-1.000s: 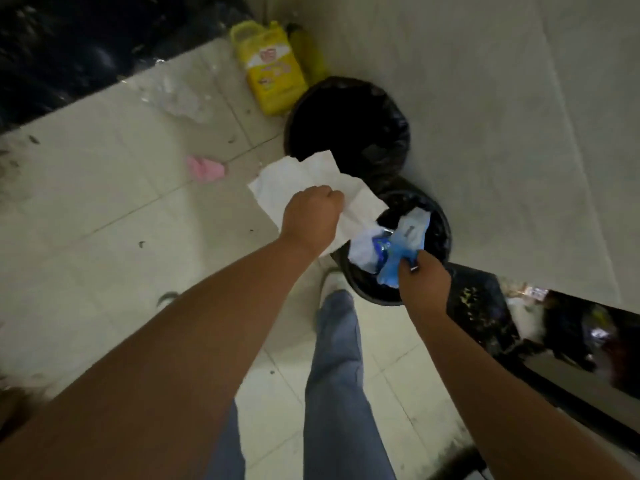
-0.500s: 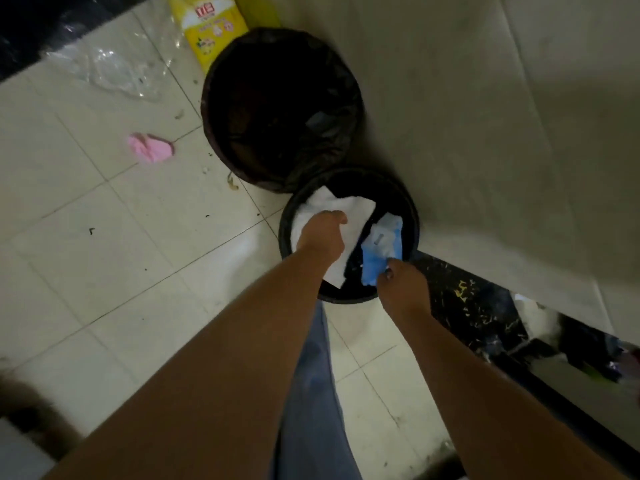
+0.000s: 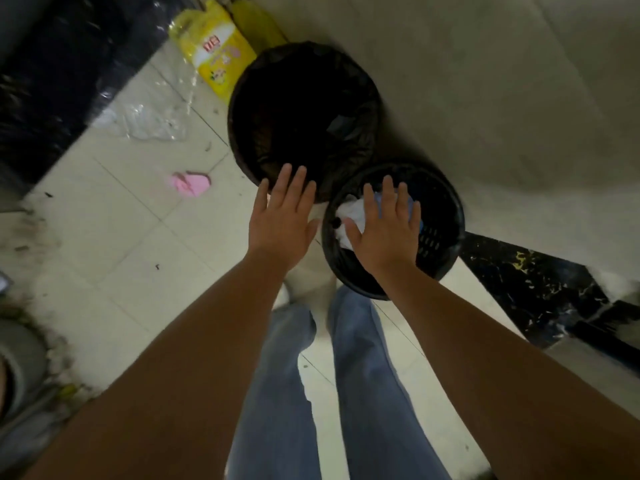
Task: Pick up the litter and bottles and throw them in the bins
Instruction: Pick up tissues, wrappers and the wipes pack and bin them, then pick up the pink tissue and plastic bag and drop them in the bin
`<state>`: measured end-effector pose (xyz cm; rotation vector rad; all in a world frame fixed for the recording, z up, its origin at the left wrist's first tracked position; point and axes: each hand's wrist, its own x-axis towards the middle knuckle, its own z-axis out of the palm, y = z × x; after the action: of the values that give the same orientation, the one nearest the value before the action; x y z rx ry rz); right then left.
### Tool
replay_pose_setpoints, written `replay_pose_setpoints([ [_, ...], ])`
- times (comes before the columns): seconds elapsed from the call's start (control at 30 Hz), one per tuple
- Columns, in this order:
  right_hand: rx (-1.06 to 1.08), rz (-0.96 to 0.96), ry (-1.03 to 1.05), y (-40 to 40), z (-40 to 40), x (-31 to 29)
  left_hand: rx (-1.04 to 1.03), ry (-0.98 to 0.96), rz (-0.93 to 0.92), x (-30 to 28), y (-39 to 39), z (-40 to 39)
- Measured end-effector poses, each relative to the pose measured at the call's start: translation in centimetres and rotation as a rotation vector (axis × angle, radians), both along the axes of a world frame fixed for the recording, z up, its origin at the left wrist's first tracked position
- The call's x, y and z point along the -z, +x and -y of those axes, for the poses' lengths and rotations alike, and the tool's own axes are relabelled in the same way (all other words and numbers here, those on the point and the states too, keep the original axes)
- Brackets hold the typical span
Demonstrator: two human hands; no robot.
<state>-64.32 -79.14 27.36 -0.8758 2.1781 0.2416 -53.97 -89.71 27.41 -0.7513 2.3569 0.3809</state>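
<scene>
Two black bins stand against the wall: a small mesh bin (image 3: pixel 440 237) and behind it a larger bin (image 3: pixel 301 112) lined with a black bag. White paper (image 3: pixel 351 213) lies inside the small bin, with a bit of blue wrapper (image 3: pixel 414 209) showing past my fingers. My right hand (image 3: pixel 384 230) is spread flat over the small bin, holding nothing. My left hand (image 3: pixel 285 220) hovers open just left of it, at the near rim of the large bin. A pink scrap (image 3: pixel 192 183) and a clear plastic bag (image 3: pixel 145 121) lie on the tiled floor to the left.
A yellow detergent pouch (image 3: pixel 218 60) leans against the wall behind the large bin. A dark marble threshold (image 3: pixel 540 285) runs along the right, and dark flooring (image 3: pixel 45 91) fills the upper left. My jeans-clad legs (image 3: pixel 367 375) and white shoe (image 3: pixel 304 282) stand before the small bin.
Both hands let go: the white paper and the blue wrapper dropped into the small bin. The hands now spread open, the left one drawn back out of the bin.
</scene>
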Motion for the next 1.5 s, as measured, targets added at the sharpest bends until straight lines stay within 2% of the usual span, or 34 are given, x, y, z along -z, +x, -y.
replay_pose_setpoints([
  [0.17, -0.085, -0.039, -0.123, 3.8, 7.8, -0.2, -0.125, -0.044, 0.122, 0.3, 6.9, 7.9],
  [0.33, -0.132, -0.050, -0.129, 8.3, 17.7, 0.6, -0.187, -0.025, 0.206, 2.6, 15.8, 17.3],
  [0.57, -0.238, -0.041, 0.014, 15.8, 27.8, 3.3, -0.256, 0.079, 0.195, 7.8, 23.9, 26.5],
  [0.73, -0.300, 0.011, 0.014, 19.6, 33.0, 9.6, -0.288, 0.124, 0.207, 14.5, 26.2, 28.6],
  [0.83, -0.392, 0.021, 0.092, 20.1, 35.2, 14.6, -0.294, 0.174, 0.214, 19.8, 26.5, 28.8],
  [0.9, -0.442, 0.001, 0.105, 19.8, 36.1, 18.4, -0.327, 0.215, 0.189, 23.8, 26.3, 28.7],
  [1.03, -0.476, -0.052, 0.128, 19.1, 37.6, 25.5, -0.439, 0.133, 0.070, 30.7, 24.7, 28.3],
  [1.13, -0.504, -0.069, 0.092, 18.4, 39.3, 30.2, -0.551, 0.171, 0.003, 35.4, 23.6, 28.2],
  [1.27, -0.550, -0.113, 0.024, 18.1, 41.9, 34.8, -0.675, 0.301, -0.031, 38.5, 23.5, 28.4],
  [1.33, -0.596, -0.139, 0.011, 18.5, 42.8, 36.6, -0.761, 0.259, -0.173, 39.6, 24.4, 28.4],
  [1.5, -0.547, -0.147, -0.049, 20.4, 44.5, 40.0, -0.959, 0.258, -0.257, 40.2, 27.0, 28.9],
])
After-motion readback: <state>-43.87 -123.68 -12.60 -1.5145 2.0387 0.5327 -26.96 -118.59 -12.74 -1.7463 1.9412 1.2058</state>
